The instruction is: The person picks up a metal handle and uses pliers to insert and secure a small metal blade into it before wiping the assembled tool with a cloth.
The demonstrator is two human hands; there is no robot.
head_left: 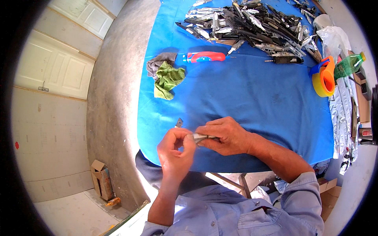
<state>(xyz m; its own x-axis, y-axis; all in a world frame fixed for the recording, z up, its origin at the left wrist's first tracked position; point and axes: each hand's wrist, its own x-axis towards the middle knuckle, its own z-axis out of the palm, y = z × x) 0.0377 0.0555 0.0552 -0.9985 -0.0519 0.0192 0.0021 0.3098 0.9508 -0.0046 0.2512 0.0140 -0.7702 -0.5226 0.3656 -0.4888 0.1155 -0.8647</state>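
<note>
Both my hands meet near the front edge of the blue-covered table (260, 114). Between their fingertips is a small light-grey metal piece (199, 137), mostly covered by the fingers. My left hand (176, 151) pinches its left end between thumb and fingers. Thumb and fingers of my right hand (226, 135) are closed round the right end. A flat metal tab with a hole (179, 122) shows just beyond my left fingers; whether it belongs to the held piece I cannot tell.
A large heap of black and silver metal parts (252, 27) covers the far side. Left of it lie a red-and-blue screwdriver (206, 57), a green cloth (168, 80) and a grey cloth (159, 63). Tape rolls (323, 80) and a green bottle (348, 66) are at right.
</note>
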